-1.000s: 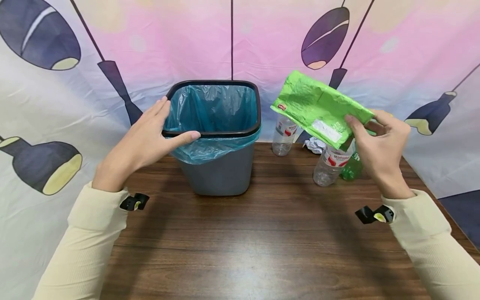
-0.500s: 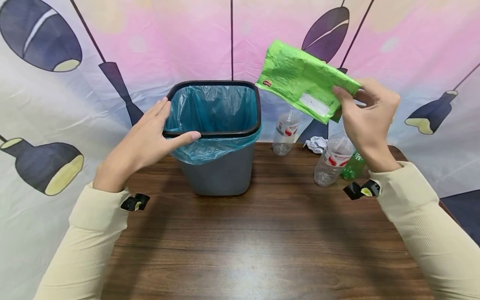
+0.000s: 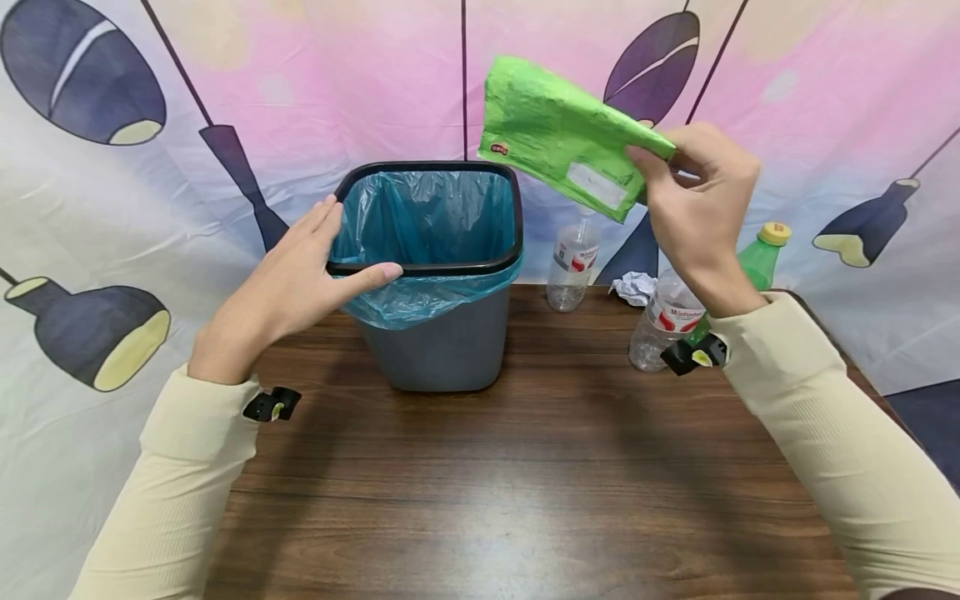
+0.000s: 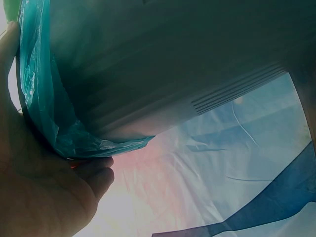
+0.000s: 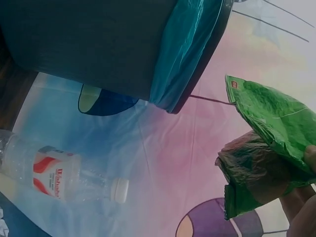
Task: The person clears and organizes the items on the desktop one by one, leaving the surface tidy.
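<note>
My right hand [image 3: 705, 196] pinches a crumpled green plastic packet [image 3: 551, 125] by its right end, thumb on the near side. The packet hangs high, up and to the right of the trash bin's back rim. In the right wrist view its underside [image 5: 256, 168] shows creased and brownish. My left hand [image 3: 273, 287] rests at the left front corner of the grey trash bin [image 3: 442, 350], fingers along the side and thumb over the front of the black rim [image 3: 450, 268]. A blue bag liner [image 3: 420, 221] lines the bin and folds over its rim.
Right of the bin stand two clear plastic bottles with red labels, one near it [image 3: 573, 267] and one further right [image 3: 663, 321]. Between them lies a crumpled paper ball [image 3: 634, 288]. A green bottle with a yellow cap [image 3: 765, 254] is partly behind my right wrist. A patterned curtain backs the wooden table [image 3: 450, 467].
My right hand has moved up and left with the green packet, from over the bottles toward the bin. The green bottle's top has come into view. My left hand stays on the bin.
</note>
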A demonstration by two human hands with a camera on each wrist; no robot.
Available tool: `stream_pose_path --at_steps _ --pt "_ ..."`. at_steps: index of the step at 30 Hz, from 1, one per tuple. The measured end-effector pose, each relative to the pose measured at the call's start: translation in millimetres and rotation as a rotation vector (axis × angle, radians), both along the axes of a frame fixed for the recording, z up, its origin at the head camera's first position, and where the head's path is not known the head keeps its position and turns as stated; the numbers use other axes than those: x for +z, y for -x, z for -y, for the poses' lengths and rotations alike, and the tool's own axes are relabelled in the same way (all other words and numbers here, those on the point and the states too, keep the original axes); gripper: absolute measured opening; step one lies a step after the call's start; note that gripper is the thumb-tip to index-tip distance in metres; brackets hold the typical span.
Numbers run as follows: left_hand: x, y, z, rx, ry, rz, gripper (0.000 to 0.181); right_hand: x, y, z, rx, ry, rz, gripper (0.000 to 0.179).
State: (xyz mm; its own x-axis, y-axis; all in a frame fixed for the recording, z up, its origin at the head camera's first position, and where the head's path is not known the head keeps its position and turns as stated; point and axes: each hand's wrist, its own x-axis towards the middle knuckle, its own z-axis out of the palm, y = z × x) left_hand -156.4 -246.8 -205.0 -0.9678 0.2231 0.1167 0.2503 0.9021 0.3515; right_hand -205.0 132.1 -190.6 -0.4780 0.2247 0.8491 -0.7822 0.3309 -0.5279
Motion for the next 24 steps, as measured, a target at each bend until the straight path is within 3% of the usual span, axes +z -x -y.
stream_pose_path --at_steps 11,14,21,24 --pt "0.2 1.2 -0.1 -0.001 0.005 0.009 0.113 8.9 5.7 27.1 0.088 -0.108 -0.056 0.004" --pt "0.5 0.9 -0.2 0.0 0.005 0.011 0.113 9.8 7.5 32.3 0.116 -0.181 -0.076 0.006" --pt "0.7 0.0 -0.2 -0.001 0.002 0.009 0.112 11.8 15.6 38.7 0.082 -0.478 -0.244 0.012" --pt "0.5 0.0 -0.1 -0.002 0.001 0.007 0.112 12.1 17.4 43.9 0.112 -0.53 -0.231 0.019"
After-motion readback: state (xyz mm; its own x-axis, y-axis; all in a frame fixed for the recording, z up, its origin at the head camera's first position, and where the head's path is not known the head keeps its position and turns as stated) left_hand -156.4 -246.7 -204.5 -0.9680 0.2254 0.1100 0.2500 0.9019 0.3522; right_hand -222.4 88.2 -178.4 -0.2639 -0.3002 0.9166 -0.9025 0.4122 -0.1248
